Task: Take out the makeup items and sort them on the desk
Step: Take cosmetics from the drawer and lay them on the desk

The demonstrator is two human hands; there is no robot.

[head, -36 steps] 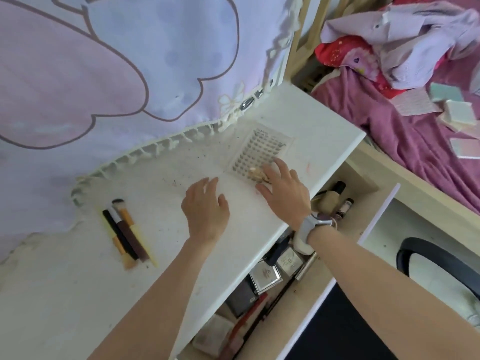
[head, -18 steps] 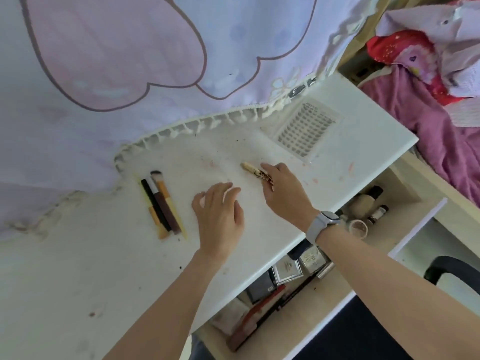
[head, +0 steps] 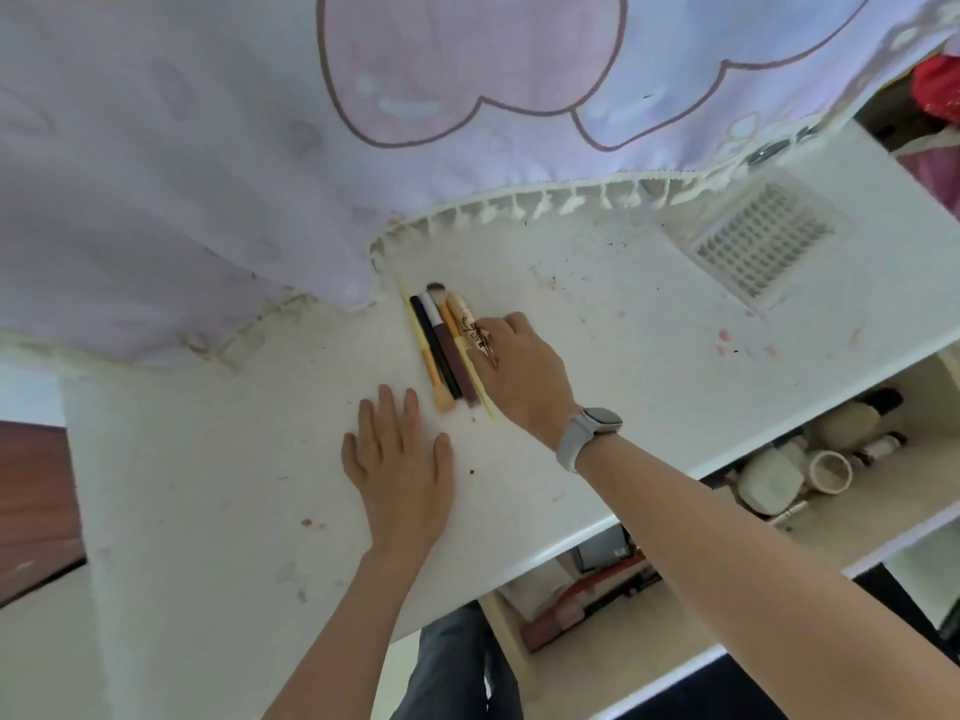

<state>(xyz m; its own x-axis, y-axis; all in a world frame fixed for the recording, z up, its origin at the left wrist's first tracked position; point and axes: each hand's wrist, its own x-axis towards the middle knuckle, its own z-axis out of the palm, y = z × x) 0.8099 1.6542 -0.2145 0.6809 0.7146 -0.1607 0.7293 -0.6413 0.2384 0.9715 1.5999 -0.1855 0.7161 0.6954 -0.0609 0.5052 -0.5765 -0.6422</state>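
Note:
On the white desk point(head: 623, 387) lies a row of several makeup brushes and pencils point(head: 439, 350), side by side. My right hand point(head: 519, 371) holds a cream tube with dark lettering point(head: 467, 324) at the right end of that row, fingers curled round its lower part. My left hand point(head: 397, 465) rests flat on the desk just below the row, fingers straight. A clear sheet of small stick-on pieces point(head: 758, 241) lies at the desk's far right.
An open drawer point(head: 857, 511) under the desk's right edge holds bottles, a tape roll point(head: 831, 472), compacts and a red item. A lilac curtain with pink shapes point(head: 311, 122) hangs over the desk's back. Bedding shows at the far right.
My right hand carried the cream tube left from the sticker sheet to the row of brushes. My left hand shifted left and stays flat on the desk. The view swung left.

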